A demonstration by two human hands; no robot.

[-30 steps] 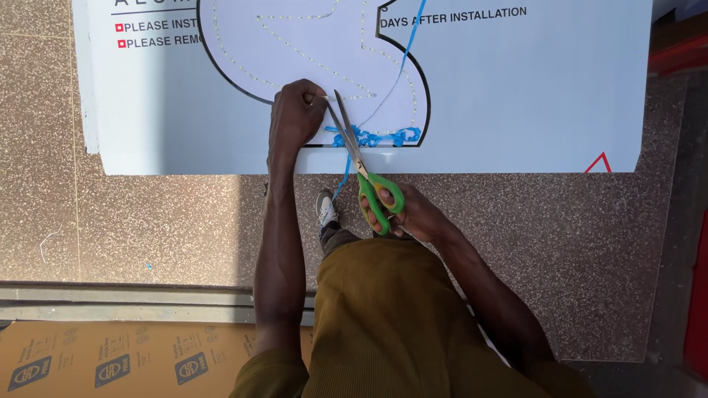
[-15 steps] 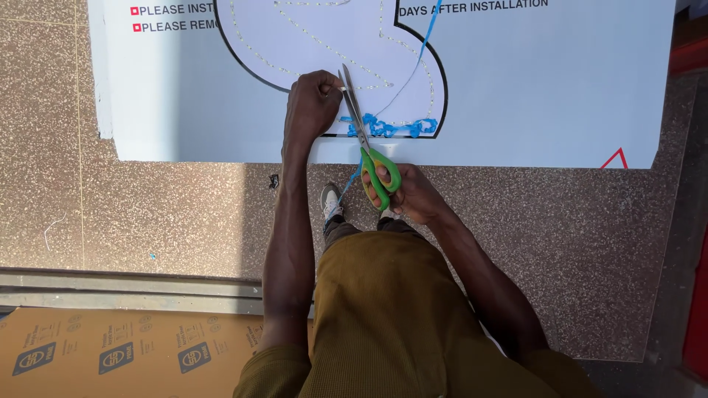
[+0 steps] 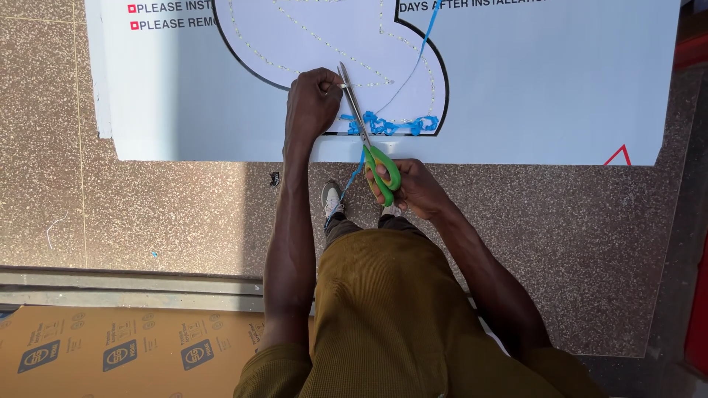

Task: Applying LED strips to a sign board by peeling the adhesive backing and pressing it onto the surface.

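Cutting at a white sheet (image 3: 553, 96) on the floor, upper frame: our right hand (image 3: 413, 188) grips green-handled scissors (image 3: 369, 140), left hand (image 3: 310, 107) clenched, pressing the sheet beside the blades. Next we'd need to follow the black outline.

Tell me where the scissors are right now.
In the head view the scissors lie centre frame: green handles in the right hand at the white sheet's near edge, blades pointing up beside the left hand, over blue tape scraps.
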